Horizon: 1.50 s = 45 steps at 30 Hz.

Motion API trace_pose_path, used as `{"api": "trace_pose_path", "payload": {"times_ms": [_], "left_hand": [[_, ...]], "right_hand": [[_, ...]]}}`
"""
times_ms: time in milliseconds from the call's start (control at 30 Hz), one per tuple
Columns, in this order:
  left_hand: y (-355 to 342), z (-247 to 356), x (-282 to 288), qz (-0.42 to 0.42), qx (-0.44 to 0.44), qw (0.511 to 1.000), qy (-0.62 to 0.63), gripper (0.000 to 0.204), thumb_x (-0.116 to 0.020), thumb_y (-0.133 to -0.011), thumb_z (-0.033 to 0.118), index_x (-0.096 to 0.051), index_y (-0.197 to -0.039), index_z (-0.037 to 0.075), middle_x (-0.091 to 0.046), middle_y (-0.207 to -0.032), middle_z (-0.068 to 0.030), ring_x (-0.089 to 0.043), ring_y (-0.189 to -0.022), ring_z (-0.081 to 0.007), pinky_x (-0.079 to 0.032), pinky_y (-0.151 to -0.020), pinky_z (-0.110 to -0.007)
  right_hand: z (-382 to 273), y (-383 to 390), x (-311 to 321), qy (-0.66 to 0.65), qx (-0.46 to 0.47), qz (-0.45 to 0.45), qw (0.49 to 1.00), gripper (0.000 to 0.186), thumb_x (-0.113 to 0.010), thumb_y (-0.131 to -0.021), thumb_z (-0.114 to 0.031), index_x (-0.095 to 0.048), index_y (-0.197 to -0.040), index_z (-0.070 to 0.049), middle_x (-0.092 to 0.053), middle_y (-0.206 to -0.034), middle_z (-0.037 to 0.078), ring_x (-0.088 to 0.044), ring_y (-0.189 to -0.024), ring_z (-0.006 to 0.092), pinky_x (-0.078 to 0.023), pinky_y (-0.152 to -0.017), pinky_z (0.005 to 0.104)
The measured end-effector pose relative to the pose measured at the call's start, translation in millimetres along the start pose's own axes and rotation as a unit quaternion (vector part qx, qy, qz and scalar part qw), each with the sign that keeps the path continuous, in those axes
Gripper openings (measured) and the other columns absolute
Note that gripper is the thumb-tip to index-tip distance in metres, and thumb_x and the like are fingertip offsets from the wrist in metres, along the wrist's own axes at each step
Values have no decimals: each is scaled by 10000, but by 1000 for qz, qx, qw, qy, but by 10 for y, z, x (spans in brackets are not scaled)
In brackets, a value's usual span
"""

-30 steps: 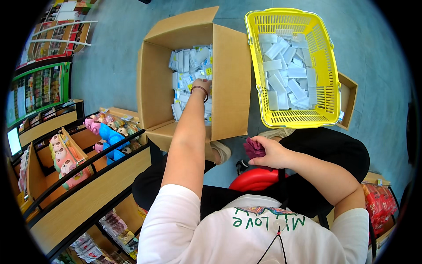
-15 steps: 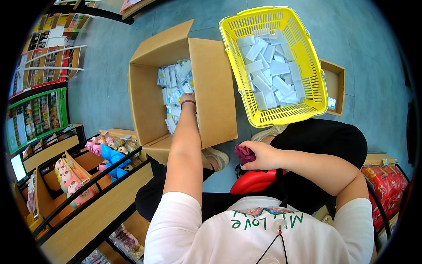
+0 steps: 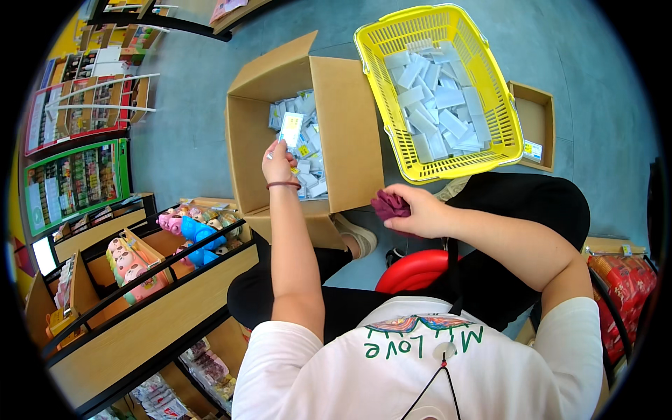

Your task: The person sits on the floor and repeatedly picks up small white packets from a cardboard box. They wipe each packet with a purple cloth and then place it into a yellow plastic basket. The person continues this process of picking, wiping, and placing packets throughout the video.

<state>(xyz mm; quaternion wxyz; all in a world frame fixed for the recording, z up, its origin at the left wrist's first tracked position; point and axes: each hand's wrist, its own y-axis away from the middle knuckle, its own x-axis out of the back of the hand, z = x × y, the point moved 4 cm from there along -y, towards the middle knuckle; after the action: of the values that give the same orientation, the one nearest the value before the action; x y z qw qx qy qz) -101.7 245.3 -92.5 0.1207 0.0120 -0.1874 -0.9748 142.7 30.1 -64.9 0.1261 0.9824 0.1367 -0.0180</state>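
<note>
My left hand (image 3: 279, 166) is closed on a white plastic price tag (image 3: 291, 129) with a yellow-and-white printed face. It is raised above an open cardboard box (image 3: 348, 133), in which many similar tags (image 3: 317, 187) lie in a loose heap. A crumpled maroon cloth (image 3: 389, 205) is gripped in my right hand (image 3: 420, 212), in front of the box and above my lap. To the right of the box stands a yellow plastic basket (image 3: 458, 169), holding a jumble of pale plastic tags (image 3: 448, 98).
A shallow brown tray (image 3: 535, 115) with one tag inside lies right of the basket. I sit on a red round seat (image 3: 411, 271). On my left a shelf unit (image 3: 150, 327) holds plush-like toys (image 3: 192, 234); red packages (image 3: 619, 297) stand at my right.
My left hand has come up out of the heap in the box, now with a price tag in it. The right hand with the cloth has moved slightly up in the view.
</note>
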Motion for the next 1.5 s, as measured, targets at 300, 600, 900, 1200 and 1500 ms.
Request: {"api": "trace_pose_path", "payload": {"times_ms": [300,600,900,1200,1500], "left_hand": [[1735,65,-574,-112,-44,993,-21,235,-604,-858,68,-552,-1065,-29,-523,-666,-6,-443,-540,-50,-341,-477,-183],[2061,-103,-878,-237,10,971,42,260,-536,-921,158,-528,-1126,-2,-564,-782,-18,-487,-595,-66,-398,-499,-193],[2284,-85,-999,-267,16,959,89,354,-415,-975,234,-478,-1231,-3,-581,-1112,-103,-579,-990,-170,-484,-827,-298],[2273,-44,-887,-294,-3,954,67,348,-412,-975,207,-448,-1255,4,-553,-1168,-116,-566,-1037,-183,-474,-874,-305],[2238,-79,-848,-214,-32,975,45,274,-490,-936,114,-496,-1188,8,-522,-748,-4,-406,-543,-49,-349,-484,-202]], "right_hand": [[-523,7,432,73,269,186,942,333,-642,-776,-47,-536,-1092,-35,-587,-967,128,-589,-866,269,-469,-763,320],[-440,168,373,178,314,220,906,462,-651,-694,14,-538,-1139,-32,-527,-1133,140,-530,-1020,318,-447,-872,363],[-566,319,220,197,367,192,889,448,-656,-672,22,-555,-1106,-28,-523,-1119,131,-528,-986,307,-449,-854,365],[-555,302,207,184,397,170,883,425,-641,-672,50,-580,-1084,-35,-573,-1065,114,-560,-937,300,-473,-805,350],[-569,248,391,223,340,292,865,438,-643,-658,64,-575,-1084,-9,-572,-1044,128,-557,-932,318,-472,-808,357]]}}
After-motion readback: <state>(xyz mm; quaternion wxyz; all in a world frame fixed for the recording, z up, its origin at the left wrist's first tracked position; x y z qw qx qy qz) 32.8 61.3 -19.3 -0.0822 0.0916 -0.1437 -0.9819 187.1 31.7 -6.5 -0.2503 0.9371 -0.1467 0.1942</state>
